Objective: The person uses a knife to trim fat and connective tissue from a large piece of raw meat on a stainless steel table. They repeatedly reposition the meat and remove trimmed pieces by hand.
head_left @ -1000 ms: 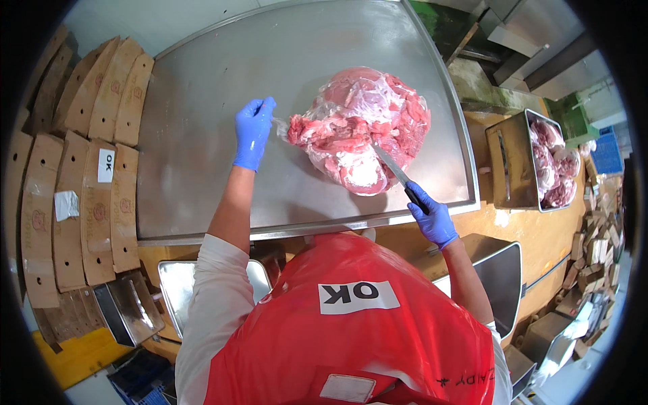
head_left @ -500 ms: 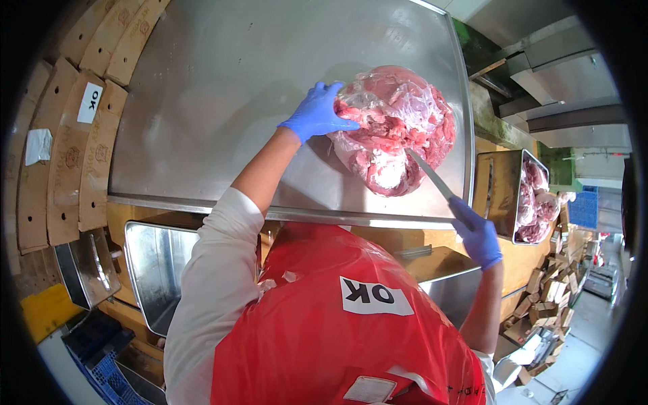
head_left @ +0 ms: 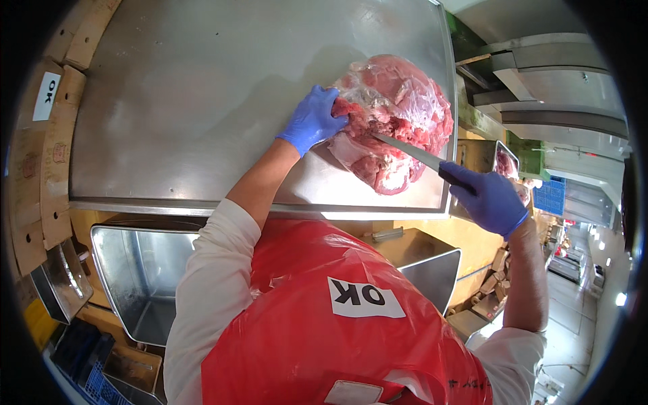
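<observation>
A large cut of raw red and white meat (head_left: 398, 94) sits near the right side of a steel work surface (head_left: 202, 101). My left hand (head_left: 314, 118), in a blue glove, grips the meat's left side, its fingertips partly hidden against it. In my blue-gloved right hand (head_left: 486, 199) is a long knife (head_left: 412, 150) with a dark handle. The blade points up and left, its tip at the middle of the meat.
Cardboard boxes (head_left: 54, 169) line the left. Below the surface are steel bins (head_left: 142, 283) (head_left: 432, 277). At the right stand a bin holding meat pieces (head_left: 506, 165), a blue crate (head_left: 549, 192) and piled wooden blocks (head_left: 496, 283). My red apron (head_left: 337, 344) fills the bottom middle.
My left hand has moved right and taken hold of the meat. My right hand has shifted right, and the knife lies more level, its tip further left on the meat. The view has also turned.
</observation>
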Demonstrator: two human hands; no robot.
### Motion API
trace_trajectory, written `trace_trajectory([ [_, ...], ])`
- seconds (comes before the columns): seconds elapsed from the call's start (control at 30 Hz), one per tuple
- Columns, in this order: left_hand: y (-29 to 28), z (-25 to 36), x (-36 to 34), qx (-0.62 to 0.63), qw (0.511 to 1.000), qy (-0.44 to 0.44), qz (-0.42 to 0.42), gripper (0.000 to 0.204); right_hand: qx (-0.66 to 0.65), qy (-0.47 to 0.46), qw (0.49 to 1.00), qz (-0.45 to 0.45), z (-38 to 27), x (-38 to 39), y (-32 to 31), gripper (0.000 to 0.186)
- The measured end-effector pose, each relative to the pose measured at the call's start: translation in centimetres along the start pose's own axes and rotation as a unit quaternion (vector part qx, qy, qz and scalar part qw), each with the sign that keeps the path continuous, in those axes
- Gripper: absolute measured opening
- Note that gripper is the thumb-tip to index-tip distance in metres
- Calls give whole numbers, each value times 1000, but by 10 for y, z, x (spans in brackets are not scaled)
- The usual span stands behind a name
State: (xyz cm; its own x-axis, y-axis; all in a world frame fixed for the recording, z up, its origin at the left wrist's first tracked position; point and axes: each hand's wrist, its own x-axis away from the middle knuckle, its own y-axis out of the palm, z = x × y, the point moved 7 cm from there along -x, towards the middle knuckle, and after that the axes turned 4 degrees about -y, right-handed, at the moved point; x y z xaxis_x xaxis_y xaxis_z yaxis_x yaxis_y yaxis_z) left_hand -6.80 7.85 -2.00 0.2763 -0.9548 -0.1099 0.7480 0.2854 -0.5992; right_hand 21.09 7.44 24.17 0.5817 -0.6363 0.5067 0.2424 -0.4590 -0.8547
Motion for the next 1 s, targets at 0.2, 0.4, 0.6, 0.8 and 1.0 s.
trace_trajectory([
  [0.2, -6, -12, 13, 67, 993, 44, 87, 33, 133, 38, 986, -97, -50, -29, -48, 38],
  [0.4, 4, -15, 15, 68, 995, 17, 69, 30, 215, -17, 966, -146, -57, -60, -55, 36],
  [0.6, 1, -11, 21, 96, 987, 57, 116, 28, 264, -29, 946, -188, -60, -85, -50, 31],
  [0.8, 3, -17, 23, 109, 992, 14, 66, 29, 185, -45, 978, -86, -29, -56, 1, 36],
  [1.0, 5, -29, 8, 124, 992, -22, 21, 37, 64, 7, 998, 10, 26, -10, 71, 49],
])
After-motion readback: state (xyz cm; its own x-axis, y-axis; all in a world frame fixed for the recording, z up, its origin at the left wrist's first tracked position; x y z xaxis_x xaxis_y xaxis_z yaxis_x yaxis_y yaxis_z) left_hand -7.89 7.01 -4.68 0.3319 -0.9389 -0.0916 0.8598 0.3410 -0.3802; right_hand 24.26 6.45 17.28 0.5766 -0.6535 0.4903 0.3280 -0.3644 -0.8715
